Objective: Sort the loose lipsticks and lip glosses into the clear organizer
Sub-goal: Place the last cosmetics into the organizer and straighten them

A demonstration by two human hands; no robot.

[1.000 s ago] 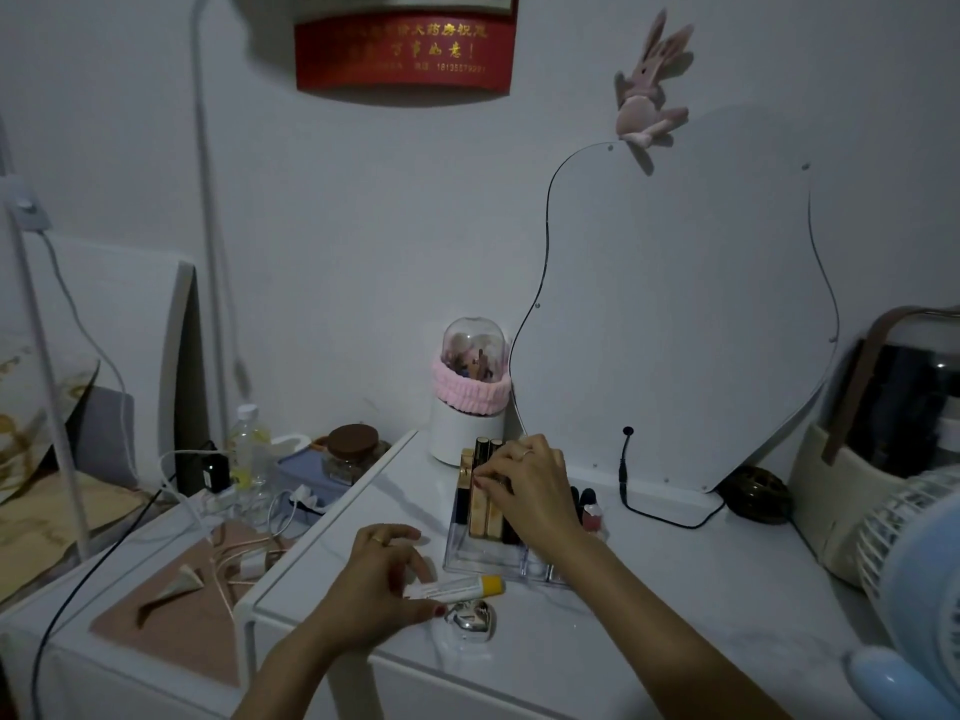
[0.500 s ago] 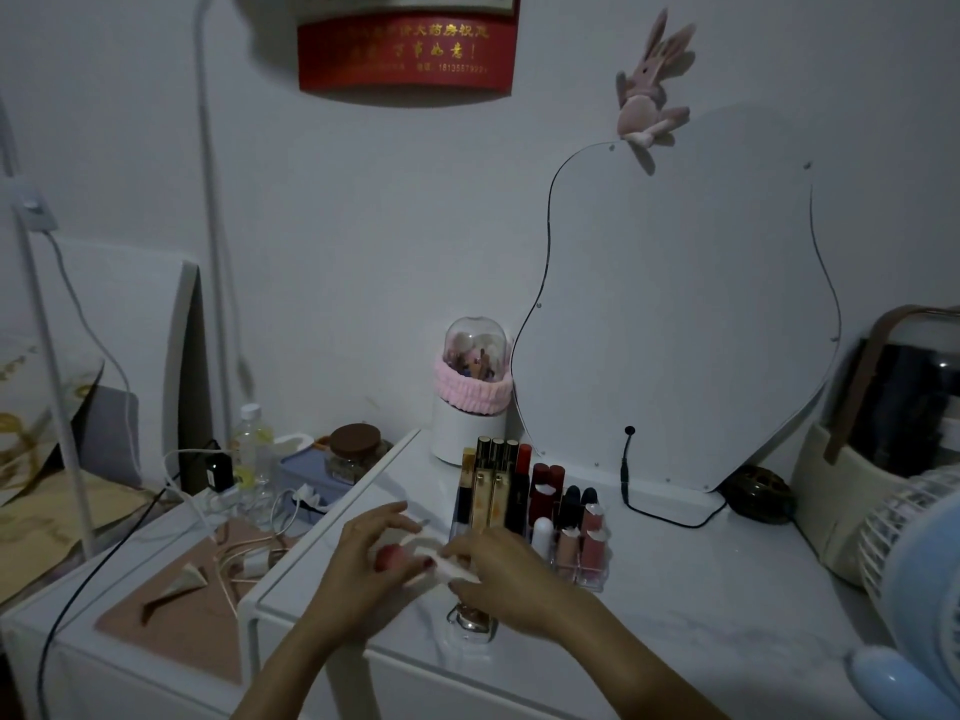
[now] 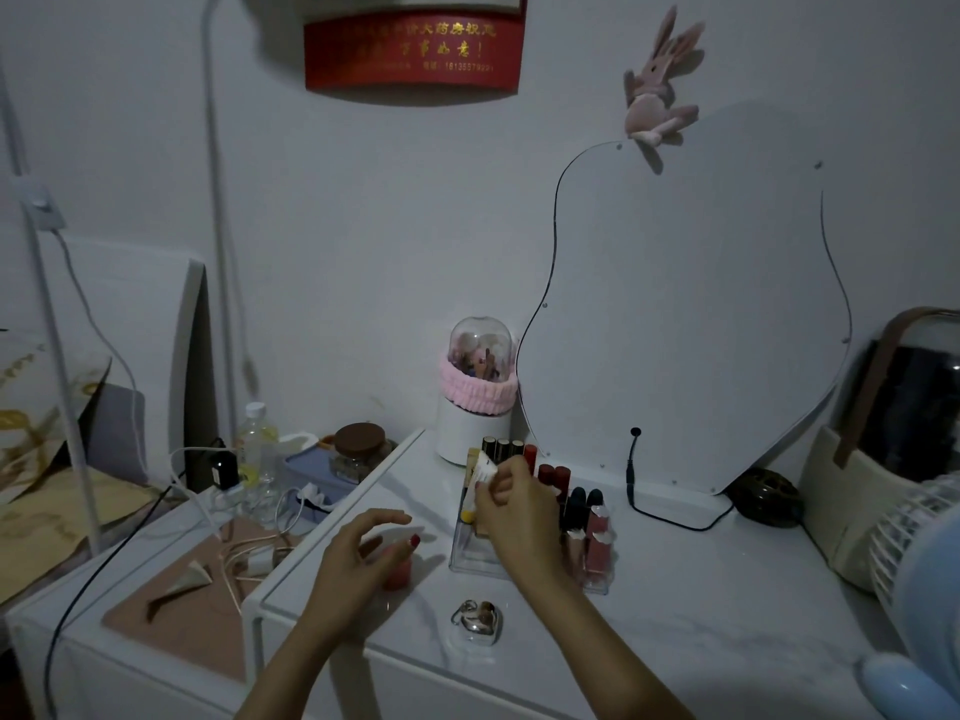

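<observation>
The clear organizer (image 3: 462,550) stands on the white table in front of the mirror, with several lipsticks and glosses upright in its cells. My right hand (image 3: 514,506) is over its left side, shut on a white tube with a yellow cap (image 3: 477,485), cap pointing down into a left cell. My left hand (image 3: 358,556) hovers over the table left of the organizer, fingers spread, with a small red item (image 3: 399,573) under it. Whether the hand touches that item is unclear.
A shiny heart-shaped compact (image 3: 477,619) lies near the front edge. A domed holder with a pink band (image 3: 480,392) stands behind the organizer, the mirror (image 3: 685,314) with its black cable to the right. A fan (image 3: 919,558) is at far right, cluttered cables at left.
My right hand took the white tube from my left hand and carried it up over the organizer's left cells. My left hand stayed low by the red item.
</observation>
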